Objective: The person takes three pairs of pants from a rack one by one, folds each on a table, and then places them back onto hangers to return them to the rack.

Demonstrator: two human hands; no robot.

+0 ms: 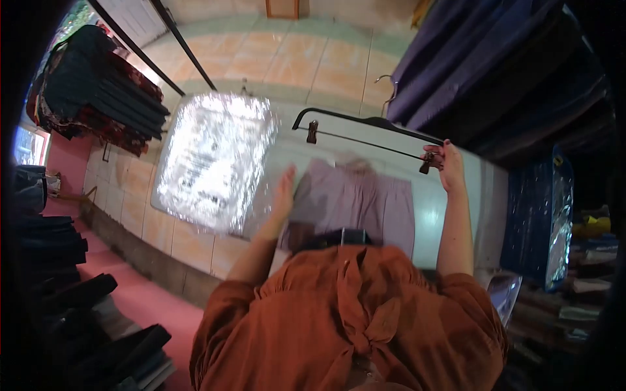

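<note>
Dark folded clothes (39,287) sit in piles far out to the left of the left hand, w/ more dark clothes (98,85) stacked high up on that side. Shiny clear plastic wrap (212,159) lies just left of the left hand, bright w/ light, some print on it. The left hand (283,189) is open and flat, fingers straight, pressed on the left edge of the light purple skirt (365,202). It grips nothing. The skirt lies spread on the pale desk (427,215) between both hands, right in front of the person. A dark belt part (342,238) shows at its near edge.

Above the skirt is a black clip hanger (365,130), held up off the desk. One clip hangs at its left end, one at its right end by the fingers. The right hand (450,166) is closed round the hanger's right end, arm stretched out. Right of that hand hang dark blue & purple clothes (495,65). A blue thing in a plastic bag (544,221) stands near, lower down.
</note>
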